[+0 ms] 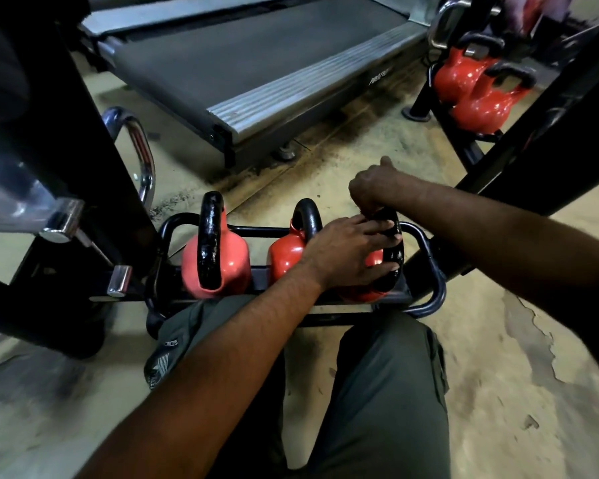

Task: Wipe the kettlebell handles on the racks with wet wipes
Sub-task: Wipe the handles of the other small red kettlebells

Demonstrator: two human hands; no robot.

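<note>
Three red kettlebells with black handles stand on a low black rack [433, 271] in front of my knees. The left kettlebell [218, 257] and the middle kettlebell [287, 252] are untouched. The right kettlebell [393, 257] is mostly hidden by my hands. My left hand [346, 252] lies over its body, fingers on the handle. My right hand [374, 188] is closed around the top of the same handle. No wet wipe shows; whether one is inside the right hand cannot be told.
A treadmill [256, 63] lies on the floor behind the rack. A second rack at the upper right holds two more red kettlebells [478, 91]. Black frame posts [547, 140] cross at left and right, with a chrome bar [142, 157] at left.
</note>
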